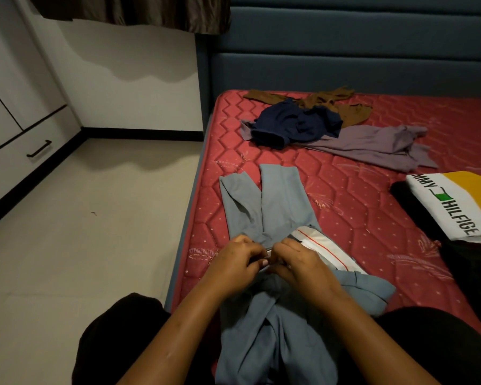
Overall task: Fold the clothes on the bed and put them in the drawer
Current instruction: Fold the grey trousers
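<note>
Home bedroom: bed [345, 207], padded headboard [345, 51], drawer unit [25, 151].

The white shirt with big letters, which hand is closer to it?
The right hand. It pinches the grey-blue trousers at the waistband, on the side toward the white shirt. The left hand grips the same waistband just beyond it, farther from the shirt.

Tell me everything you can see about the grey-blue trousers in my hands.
The grey-blue trousers look like smooth, thin fabric. Two legs lie on the red quilted mattress, pointing away from the person, the left one creased. A white lining with a thin red stripe shows at the waist. The left hand and right hand pinch the cloth there, close together. The near part is bunched and drapes off the mattress edge.
</note>
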The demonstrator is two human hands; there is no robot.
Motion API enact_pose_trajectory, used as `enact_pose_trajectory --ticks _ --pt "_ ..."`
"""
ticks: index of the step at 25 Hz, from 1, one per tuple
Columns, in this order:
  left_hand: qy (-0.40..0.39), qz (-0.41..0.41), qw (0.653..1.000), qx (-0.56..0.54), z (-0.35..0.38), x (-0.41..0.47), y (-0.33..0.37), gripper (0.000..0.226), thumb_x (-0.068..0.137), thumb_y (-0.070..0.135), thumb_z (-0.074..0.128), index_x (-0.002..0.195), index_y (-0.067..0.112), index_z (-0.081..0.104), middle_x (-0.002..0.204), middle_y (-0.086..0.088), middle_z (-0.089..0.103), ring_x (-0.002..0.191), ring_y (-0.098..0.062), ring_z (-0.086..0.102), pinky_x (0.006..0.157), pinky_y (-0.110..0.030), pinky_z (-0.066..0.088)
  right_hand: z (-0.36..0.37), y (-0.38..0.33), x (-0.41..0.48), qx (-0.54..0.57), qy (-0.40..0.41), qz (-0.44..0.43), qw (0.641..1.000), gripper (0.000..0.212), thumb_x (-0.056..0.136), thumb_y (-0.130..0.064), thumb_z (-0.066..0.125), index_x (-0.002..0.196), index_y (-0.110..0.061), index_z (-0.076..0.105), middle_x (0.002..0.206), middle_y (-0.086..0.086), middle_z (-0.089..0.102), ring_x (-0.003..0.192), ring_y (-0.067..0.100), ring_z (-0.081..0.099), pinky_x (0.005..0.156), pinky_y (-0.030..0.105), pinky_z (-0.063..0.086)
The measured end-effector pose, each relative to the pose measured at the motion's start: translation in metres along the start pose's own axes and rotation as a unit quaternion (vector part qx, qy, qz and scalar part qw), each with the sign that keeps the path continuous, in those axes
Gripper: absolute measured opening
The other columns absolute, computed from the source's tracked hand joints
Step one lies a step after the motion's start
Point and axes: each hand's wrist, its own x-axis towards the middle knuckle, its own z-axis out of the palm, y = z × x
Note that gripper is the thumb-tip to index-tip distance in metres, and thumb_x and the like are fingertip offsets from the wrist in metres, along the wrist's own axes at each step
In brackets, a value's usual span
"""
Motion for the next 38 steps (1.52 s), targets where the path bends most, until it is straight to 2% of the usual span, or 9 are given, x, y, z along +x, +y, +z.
enact_pose_trajectory --ticks 5,10,15,17,20,25,29,34,38 --pt "-0.011 0.034 0.996 0.078 -0.001 0.001 0.000 0.019 0.091 0.023 0.055 0.105 0.019 0.068 0.108 -0.003 0.053 0.092 -0.022 0.056 0.080 -0.037 0.049 0.001 0.004 0.006 0.032 -0.020 0.117 0.992 0.027 0.078 -0.016 0.076 0.076 -0.022 0.050 0.076 -0.013 0.049 0.069 0.003 0.050 0.062 0.012 0.040" --pt "0.013 0.057 0.993 0.102 -0.002 0.005 -0.001 0.019 0.091 0.024 0.053 0.102 0.020 0.068 0.103 -0.004 0.054 0.087 -0.024 0.057 0.074 -0.034 0.048 0.001 0.006 0.011 0.005 -0.041 0.155 0.987 0.011 0.080 -0.021 0.075 0.085 -0.019 0.066 0.089 -0.005 0.062 0.079 0.008 0.055 0.072 0.021 0.047" --pt "0.024 0.075 0.991 0.107 -0.002 0.004 -0.006 0.016 0.090 0.025 0.058 0.099 0.021 0.071 0.101 -0.003 0.055 0.085 -0.021 0.058 0.071 -0.027 0.043 -0.005 0.003 0.010 0.009 -0.082 0.138 0.987 0.018 0.086 -0.023 0.069 0.103 -0.023 0.074 0.105 0.000 0.065 0.094 0.014 0.060 0.085 0.024 0.051" --pt "0.028 0.071 0.993 0.088 -0.002 0.002 -0.007 0.014 0.089 0.024 0.061 0.097 0.020 0.072 0.100 -0.003 0.055 0.084 -0.020 0.059 0.072 -0.029 0.046 -0.006 0.003 0.010 0.004 -0.098 0.126 0.987 0.020 0.090 -0.023 0.065 0.108 -0.024 0.073 0.109 0.000 0.064 0.098 0.015 0.059 0.084 0.019 0.046" --pt "0.031 0.067 0.993 0.091 -0.002 0.003 -0.007 0.015 0.090 0.024 0.060 0.097 0.018 0.072 0.099 -0.004 0.055 0.083 -0.020 0.059 0.071 -0.028 0.045 -0.005 0.000 0.011 -0.009 -0.096 0.130 0.987 0.021 0.091 -0.023 0.062 0.110 -0.025 0.072 0.112 0.000 0.064 0.100 0.017 0.060 0.084 0.023 0.047" --pt "0.070 0.126 0.971 0.193 -0.005 0.006 0.004 0.029 0.080 0.029 0.043 0.075 0.021 0.070 0.068 0.000 0.055 0.060 -0.015 0.052 0.053 -0.020 0.030 -0.002 0.002 0.009 -0.046 -0.054 0.148 0.986 0.020 0.091 -0.023 0.060 0.107 -0.028 0.071 0.113 -0.004 0.063 0.097 0.019 0.062 0.080 0.030 0.051" --pt "0.085 0.128 0.971 0.185 -0.005 0.008 -0.001 0.020 0.079 0.029 0.047 0.073 0.020 0.065 0.061 0.001 0.054 0.063 -0.017 0.052 0.051 -0.024 0.036 0.000 0.005 0.012 -0.054 -0.030 0.159 0.985 0.020 0.092 -0.023 0.056 0.105 -0.028 0.070 0.109 -0.004 0.063 0.096 0.021 0.062 0.078 0.034 0.051" --pt "0.110 0.115 0.963 0.218 -0.019 0.005 -0.007 0.020 0.080 0.043 0.062 0.073 0.024 0.062 0.062 0.006 0.046 0.063 -0.013 0.047 0.055 -0.024 0.031 -0.009 0.013 0.012 -0.075 -0.007 0.187 0.980 0.019 0.095 -0.029 0.052 0.107 -0.026 0.067 0.104 0.000 0.060 0.094 0.023 0.061 0.076 0.034 0.047" --pt "0.041 0.013 0.996 0.077 -0.021 0.003 -0.017 0.021 0.085 0.043 0.061 0.088 0.023 0.065 0.080 0.000 0.053 0.078 -0.014 0.049 0.066 -0.031 0.038 -0.013 0.008 0.009 -0.086 0.030 0.149 0.985 0.008 0.090 -0.023 0.060 0.098 -0.022 0.060 0.102 -0.002 0.057 0.085 0.021 0.060 0.066 0.032 0.047"
